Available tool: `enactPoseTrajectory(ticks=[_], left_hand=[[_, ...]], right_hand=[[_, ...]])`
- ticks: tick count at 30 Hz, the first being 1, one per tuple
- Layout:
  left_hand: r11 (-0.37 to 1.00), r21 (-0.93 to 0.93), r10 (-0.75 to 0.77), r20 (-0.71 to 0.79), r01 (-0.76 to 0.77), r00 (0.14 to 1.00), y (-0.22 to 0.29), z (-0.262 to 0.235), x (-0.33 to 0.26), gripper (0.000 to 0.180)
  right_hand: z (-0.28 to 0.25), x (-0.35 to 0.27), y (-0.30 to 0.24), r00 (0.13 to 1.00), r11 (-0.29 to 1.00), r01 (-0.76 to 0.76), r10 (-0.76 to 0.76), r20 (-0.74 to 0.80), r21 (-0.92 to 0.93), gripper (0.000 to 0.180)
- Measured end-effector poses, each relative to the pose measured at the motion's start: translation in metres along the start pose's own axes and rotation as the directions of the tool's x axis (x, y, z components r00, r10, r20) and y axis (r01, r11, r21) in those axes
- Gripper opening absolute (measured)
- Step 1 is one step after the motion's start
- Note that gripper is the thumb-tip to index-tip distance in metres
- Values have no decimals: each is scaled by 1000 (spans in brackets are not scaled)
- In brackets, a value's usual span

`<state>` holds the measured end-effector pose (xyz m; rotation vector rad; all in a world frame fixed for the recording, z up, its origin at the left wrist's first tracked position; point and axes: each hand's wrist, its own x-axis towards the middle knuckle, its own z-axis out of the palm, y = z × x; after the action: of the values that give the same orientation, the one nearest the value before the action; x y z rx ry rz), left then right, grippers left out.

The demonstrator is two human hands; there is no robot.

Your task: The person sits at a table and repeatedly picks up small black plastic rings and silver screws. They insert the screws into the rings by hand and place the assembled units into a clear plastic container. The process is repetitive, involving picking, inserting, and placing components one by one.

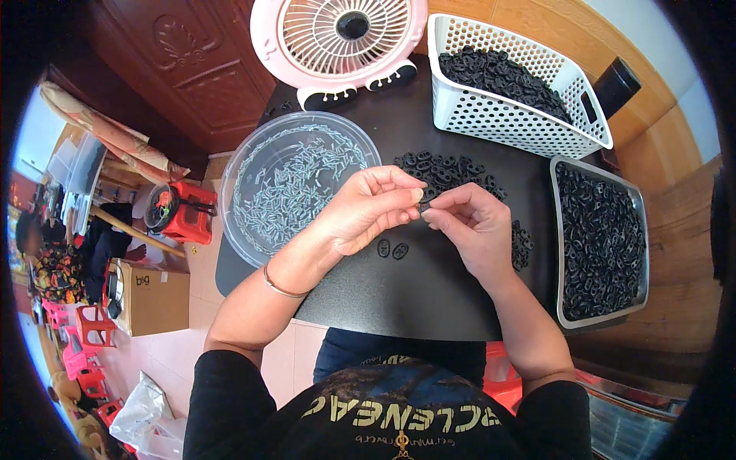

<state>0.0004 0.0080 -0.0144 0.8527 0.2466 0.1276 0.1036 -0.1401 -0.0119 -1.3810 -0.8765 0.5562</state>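
Note:
Over the middle of the dark table my left hand (368,203) pinches a small black oval piece (426,196) between thumb and fingers. My right hand (474,230) closes on a small black part at the same spot, its fingertips almost touching the left ones; its exact shape is hidden. Below the left fingers two black oval pieces with holes (392,249) lie side by side. Behind the hands spreads a heap of similar black pieces (448,169), with a smaller pile (521,245) right of my right hand. A clear round tub (236,247) of small silvery pins stands left.
A white perforated basket (506,126) of black pieces stands at the back right. Along the right edge lies a metal tray (563,303) full of small black parts. A pink fan (264,46) stands at the back. On the floor left are a cardboard box (157,303) and stools.

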Motion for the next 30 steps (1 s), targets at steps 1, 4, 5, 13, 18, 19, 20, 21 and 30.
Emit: enactPoseTrajectory(ticks=[1,4,5,13,18,19,20,21,30], left_hand=[[1000,5,-1,-3,1,1000,1,1,0,10],[1000,26,-3,-9,3,1000,1,2,-1,10],[999,34,-4,-11,4,1000,1,2,-1,10],[997,75,-2,-1,2,1000,2,2,-2,9],[997,76,-1,17,-1,1000,3,1,-3,9],[997,83,-1,14,0,1000,2,1,-2,9],[996,89,-1,11,0,1000,1,1,-2,9],[997,75,-6,15,5,1000,1,2,-1,8],[999,12,-51,52,50,997,2,1,-1,7]], right_hand=[[0,0,0,1000,1000,-1,1,0,8,10],[-1,0,-1,1000,1000,-24,24,6,-9,9],[-1,0,-1,1000,1000,-24,24,5,-13,10],[-1,-1,0,1000,991,11,-10,3,-136,13],[0,-1,0,995,984,96,-97,-3,-152,19],[0,-1,0,994,985,106,-109,-9,-137,20],[0,-1,0,995,986,101,-102,-6,-132,21],[-1,0,-1,995,987,95,-96,-2,-128,23],[-3,3,-1,990,967,135,-126,58,-216,32]])
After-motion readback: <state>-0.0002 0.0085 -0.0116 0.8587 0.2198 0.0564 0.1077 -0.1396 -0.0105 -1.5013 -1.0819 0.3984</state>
